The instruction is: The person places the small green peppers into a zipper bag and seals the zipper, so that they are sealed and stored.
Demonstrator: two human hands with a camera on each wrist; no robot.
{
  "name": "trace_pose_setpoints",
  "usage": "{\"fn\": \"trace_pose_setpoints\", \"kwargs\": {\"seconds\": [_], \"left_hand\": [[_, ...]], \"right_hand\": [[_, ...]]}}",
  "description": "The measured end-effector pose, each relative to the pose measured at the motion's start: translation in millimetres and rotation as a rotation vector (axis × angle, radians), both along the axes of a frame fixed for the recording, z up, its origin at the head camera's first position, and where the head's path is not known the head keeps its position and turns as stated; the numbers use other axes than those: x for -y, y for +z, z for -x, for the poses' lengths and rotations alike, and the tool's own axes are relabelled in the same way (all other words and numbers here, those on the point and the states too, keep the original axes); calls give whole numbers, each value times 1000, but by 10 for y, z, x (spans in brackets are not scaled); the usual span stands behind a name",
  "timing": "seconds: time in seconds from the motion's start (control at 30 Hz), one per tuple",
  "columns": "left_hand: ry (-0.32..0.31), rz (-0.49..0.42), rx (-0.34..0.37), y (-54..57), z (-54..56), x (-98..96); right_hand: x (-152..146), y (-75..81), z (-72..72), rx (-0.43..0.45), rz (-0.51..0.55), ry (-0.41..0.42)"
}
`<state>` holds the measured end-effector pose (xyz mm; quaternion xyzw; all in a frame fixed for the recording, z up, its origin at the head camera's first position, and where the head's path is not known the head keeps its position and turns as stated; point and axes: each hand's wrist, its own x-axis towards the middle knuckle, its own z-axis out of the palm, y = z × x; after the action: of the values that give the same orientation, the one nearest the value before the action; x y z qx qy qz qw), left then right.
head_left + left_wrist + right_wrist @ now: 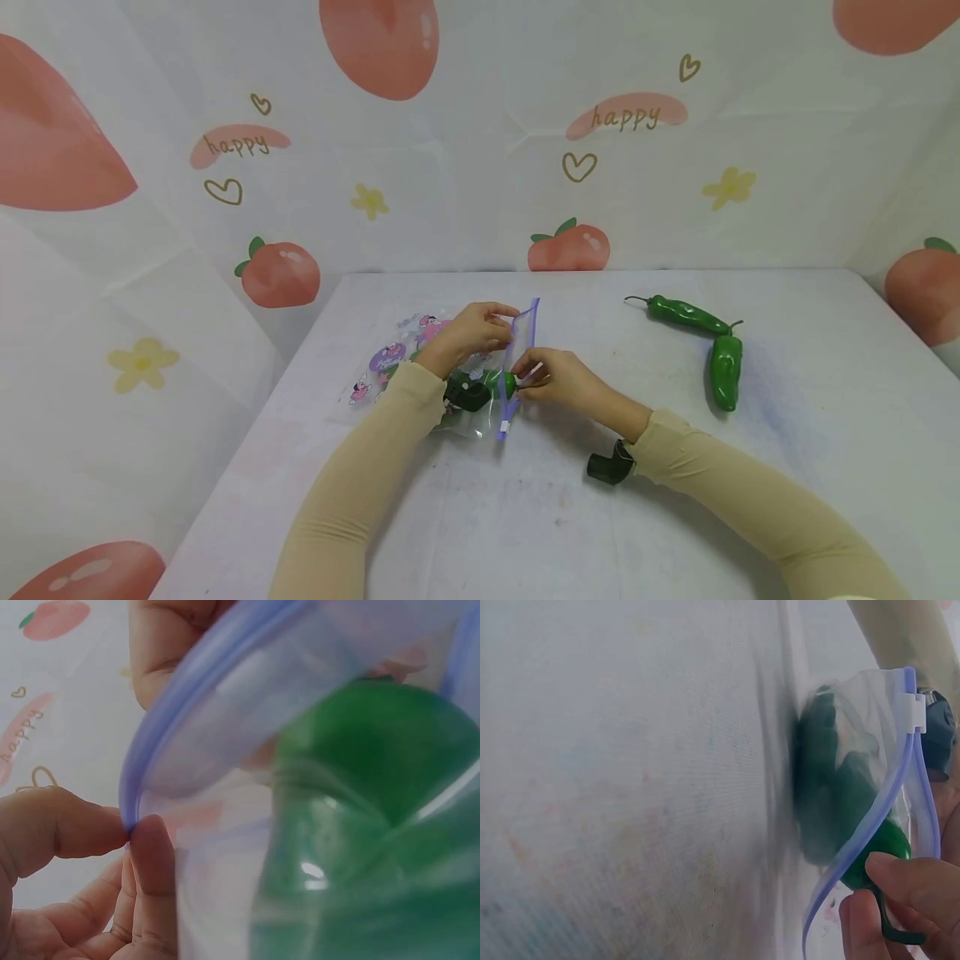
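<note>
A clear bag (405,371) printed with pink and purple pictures lies on the white table (525,517), its purple-edged mouth (535,318) turned towards the right and standing apart; the left hand (472,333) reaches over the bag and pinches the far part of that purple edge between thumb and finger; the right hand (555,382), on the other side of the mouth, pinches a green pepper (509,384) at its stem end, thumb on one side and fingers on the other; most of this pepper's body is inside the bag, while its thin, bent stem points out past the purple edge; more green shapes show through the plastic, too blurred to count; a white slider (505,427) sits at the near end of the mouth; to the right of the hands and well apart from the bag, two more green peppers lie on the table, the farther one (686,314) slanting towards the stem of the nearer one (725,373); behind the table hangs a white backdrop (465,150) with peach-like fruits, yellow flowers, hearts and the word "happy".
</note>
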<state>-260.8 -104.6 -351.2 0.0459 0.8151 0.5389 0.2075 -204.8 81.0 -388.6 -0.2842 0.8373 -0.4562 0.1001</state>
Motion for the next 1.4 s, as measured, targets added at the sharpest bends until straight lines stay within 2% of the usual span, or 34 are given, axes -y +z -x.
{"fn": "trace_pose_setpoints", "kwargs": {"seconds": [0.23,0.53,0.9,1.4], "left_hand": [[-1,-10,0,-16,9,-5],[3,-11,8,-15,-3,-12],[15,-87,18,-27,5,-18],[6,-79,14,-22,4,-29]], "right_hand": [[-7,-4,-6,43,-8,10],[-28,-15,-10,39,-17,49],[-22,-52,2,51,-53,80],[-47,-52,8,79,-73,111]]}}
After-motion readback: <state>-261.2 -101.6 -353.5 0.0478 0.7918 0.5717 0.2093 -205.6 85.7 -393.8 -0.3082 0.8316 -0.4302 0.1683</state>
